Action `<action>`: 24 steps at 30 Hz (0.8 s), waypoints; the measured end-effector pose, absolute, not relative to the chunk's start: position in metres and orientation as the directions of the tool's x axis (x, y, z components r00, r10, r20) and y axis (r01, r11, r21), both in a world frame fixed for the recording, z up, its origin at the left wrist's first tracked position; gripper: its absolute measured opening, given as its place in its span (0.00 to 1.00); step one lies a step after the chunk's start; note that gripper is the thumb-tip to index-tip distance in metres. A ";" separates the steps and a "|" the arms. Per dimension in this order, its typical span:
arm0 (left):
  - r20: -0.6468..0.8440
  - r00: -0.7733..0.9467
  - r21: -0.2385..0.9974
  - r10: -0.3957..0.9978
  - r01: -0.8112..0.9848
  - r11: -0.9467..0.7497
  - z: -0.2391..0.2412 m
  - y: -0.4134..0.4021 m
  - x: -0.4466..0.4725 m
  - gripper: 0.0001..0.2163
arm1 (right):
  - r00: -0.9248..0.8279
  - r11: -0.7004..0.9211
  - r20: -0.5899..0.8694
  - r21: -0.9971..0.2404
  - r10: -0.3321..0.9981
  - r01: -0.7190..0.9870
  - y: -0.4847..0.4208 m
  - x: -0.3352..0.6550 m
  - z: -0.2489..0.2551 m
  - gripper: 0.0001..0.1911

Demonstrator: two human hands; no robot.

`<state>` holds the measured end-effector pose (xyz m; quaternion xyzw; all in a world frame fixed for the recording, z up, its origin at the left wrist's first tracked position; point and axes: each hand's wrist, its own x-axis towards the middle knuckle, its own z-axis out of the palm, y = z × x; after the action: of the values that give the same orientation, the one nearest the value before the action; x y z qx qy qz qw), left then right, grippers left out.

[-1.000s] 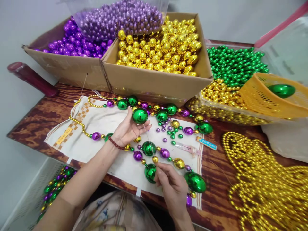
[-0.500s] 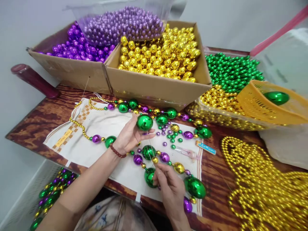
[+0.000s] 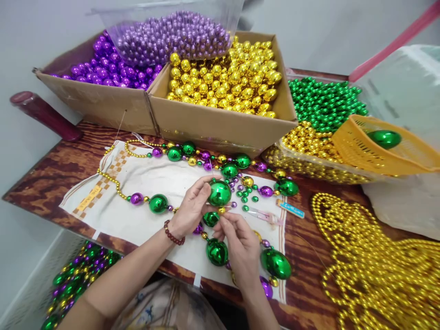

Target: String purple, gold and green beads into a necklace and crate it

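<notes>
My left hand point(image 3: 192, 208) grips a large shiny green bead point(image 3: 219, 193) between thumb and fingers, above a white cloth point(image 3: 144, 192). Just below the bead, my right hand point(image 3: 239, 245) is pinched shut at a small gold bead point(image 3: 222, 210) and a thin thread I can barely see. A long strand of green, purple and gold beads point(image 3: 158, 203) loops over the cloth and passes under both hands. Several small loose beads point(image 3: 244, 198) lie beside the green bead.
A cardboard box of gold beads point(image 3: 223, 78) and one of purple beads point(image 3: 103, 68) stand behind the cloth. Green beads point(image 3: 323, 103), an orange basket point(image 3: 378, 146) and gold strands point(image 3: 374, 261) fill the right. A dark red bottle point(image 3: 44, 114) lies left. More strands point(image 3: 75, 279) hang below the table edge.
My left hand has carried the large green bead down and to the right. My right hand has risen to meet it, so both hands now touch at the bead.
</notes>
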<state>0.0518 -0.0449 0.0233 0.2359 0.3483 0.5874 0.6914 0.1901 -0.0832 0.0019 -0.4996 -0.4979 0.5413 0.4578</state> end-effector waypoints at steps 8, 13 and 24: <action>-0.194 0.085 0.730 0.977 -0.653 0.202 0.025 -0.038 0.053 0.16 | -0.122 -0.161 -0.158 -0.987 0.980 -0.016 -0.078 0.201 0.006 0.10; -0.214 -0.039 0.680 0.976 -0.723 0.120 0.030 -0.031 0.062 0.09 | -0.069 -0.195 -0.191 -0.980 0.979 -0.043 -0.066 0.201 0.000 0.12; -0.108 0.034 0.742 0.994 -0.662 0.103 0.058 0.024 0.073 0.09 | -0.153 -0.042 -0.050 -0.997 0.987 0.058 -0.016 0.207 0.024 0.10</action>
<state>0.0733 0.0243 0.0577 0.2594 0.3192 0.6173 0.6706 0.2071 -0.0156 0.0242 -0.4849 -0.5390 0.5346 0.4343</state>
